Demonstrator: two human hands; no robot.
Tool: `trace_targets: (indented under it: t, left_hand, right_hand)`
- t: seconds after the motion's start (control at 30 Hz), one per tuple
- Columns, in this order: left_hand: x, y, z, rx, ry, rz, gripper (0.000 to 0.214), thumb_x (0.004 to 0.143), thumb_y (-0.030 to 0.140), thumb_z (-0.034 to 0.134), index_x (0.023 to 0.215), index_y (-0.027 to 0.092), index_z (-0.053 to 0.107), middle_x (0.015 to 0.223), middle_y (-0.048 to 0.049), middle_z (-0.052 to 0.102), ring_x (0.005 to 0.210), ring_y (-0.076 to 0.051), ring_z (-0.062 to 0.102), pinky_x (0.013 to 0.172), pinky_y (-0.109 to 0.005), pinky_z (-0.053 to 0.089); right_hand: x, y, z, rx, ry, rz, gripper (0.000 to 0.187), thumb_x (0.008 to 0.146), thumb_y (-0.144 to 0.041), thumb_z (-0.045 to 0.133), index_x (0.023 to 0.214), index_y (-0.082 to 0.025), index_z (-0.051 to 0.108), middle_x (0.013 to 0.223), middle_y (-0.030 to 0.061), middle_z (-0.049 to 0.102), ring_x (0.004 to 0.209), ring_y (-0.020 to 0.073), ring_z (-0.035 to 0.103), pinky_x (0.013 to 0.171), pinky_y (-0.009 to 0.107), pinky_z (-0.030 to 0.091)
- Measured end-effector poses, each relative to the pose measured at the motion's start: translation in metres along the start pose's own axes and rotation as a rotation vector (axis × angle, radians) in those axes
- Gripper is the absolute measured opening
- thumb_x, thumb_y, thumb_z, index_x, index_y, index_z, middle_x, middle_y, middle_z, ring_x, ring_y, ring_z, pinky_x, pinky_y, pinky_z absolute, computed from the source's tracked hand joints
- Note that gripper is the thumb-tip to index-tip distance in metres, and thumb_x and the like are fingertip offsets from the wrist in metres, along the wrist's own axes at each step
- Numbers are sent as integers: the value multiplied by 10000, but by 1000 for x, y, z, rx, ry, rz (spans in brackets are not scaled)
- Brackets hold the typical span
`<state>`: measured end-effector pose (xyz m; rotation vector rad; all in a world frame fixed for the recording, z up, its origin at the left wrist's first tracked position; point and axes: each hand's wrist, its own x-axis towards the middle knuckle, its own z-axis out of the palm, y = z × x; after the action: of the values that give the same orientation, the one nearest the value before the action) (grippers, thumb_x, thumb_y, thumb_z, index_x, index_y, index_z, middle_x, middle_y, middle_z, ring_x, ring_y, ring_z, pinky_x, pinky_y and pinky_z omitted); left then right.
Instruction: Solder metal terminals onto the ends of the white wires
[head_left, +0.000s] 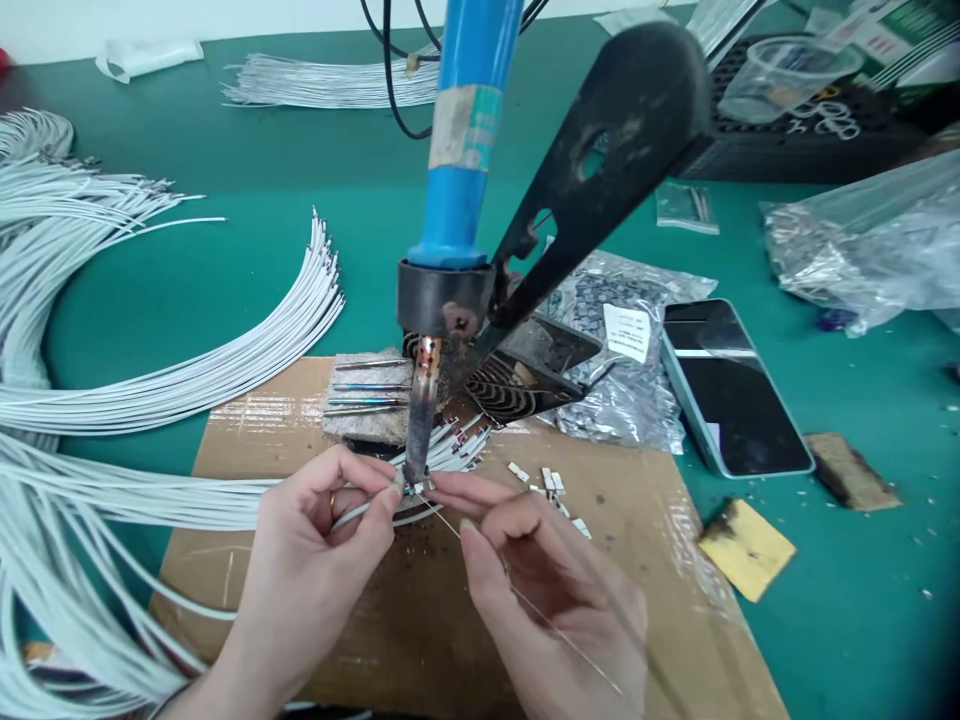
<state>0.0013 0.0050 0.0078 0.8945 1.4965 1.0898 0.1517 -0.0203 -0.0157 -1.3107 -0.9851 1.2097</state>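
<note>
My left hand (315, 545) pinches a thin white wire (352, 512) and holds its end under the tip of a fixed soldering iron (420, 420) with a blue handle (465, 130). My right hand (540, 580) pinches a thin strand of solder wire (555, 630) whose end meets the same tip. Both hands rest over a brown cardboard sheet (637, 560) taped to the green table. Small white metal pieces (551, 483) lie on the cardboard just right of the iron tip.
Big bundles of white wires (172, 380) fan across the left. A black stand arm (600, 190) holds the iron. A phone (727, 385), plastic bags of parts (622, 340), a yellow sponge piece (746, 548) and a plastic cup (780, 75) are on the right.
</note>
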Motion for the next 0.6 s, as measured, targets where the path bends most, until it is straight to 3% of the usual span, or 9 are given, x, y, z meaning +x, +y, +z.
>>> trace_targets:
  t: [0.3,0.6]
  left_hand:
    - [1,1,3,-54,36,24,153,808,96,787,691,176,727,802,18,768,630,-55,680,604,-75,517]
    - [-2,-1,2,-36,37,28,146,831,116,777,707,177,728,842,-15,802,663,-82,708,631,-105,538]
  right_hand:
    - [3,-2,1,-26,-6,-5,239,901,-121,672,717,-247,587,1131,73,832,1027,227,813,971,335,642]
    - [3,-6,3,4,12,-14,234,893,-104,677,723,-250,612,1116,44,839,1017,208,819,943,292,646]
